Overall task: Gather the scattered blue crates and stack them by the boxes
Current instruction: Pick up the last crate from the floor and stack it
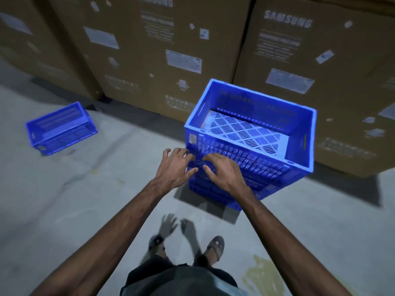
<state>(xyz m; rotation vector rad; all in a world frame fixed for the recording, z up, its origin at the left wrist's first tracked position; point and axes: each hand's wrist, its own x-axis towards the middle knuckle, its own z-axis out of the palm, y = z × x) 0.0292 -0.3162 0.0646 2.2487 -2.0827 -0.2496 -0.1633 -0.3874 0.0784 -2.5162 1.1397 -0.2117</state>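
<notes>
From the head camera, a stack of blue crates (pixel 252 133) stood upright on the concrete floor (pixel 85 199), right of centre and close against the tall cardboard boxes (pixel 162 60) lining the far side, while a single blue crate (pixel 61 129) lay tipped on its side well apart on the far left. The left hand (pixel 174 165) and right hand (pixel 222 170) were side by side at the stack's near wall, fingers spread and holding nothing. Blur hid whether the fingertips touched the plastic, and two sandalled feet (pixel 215 246) showed on the floor below.
</notes>
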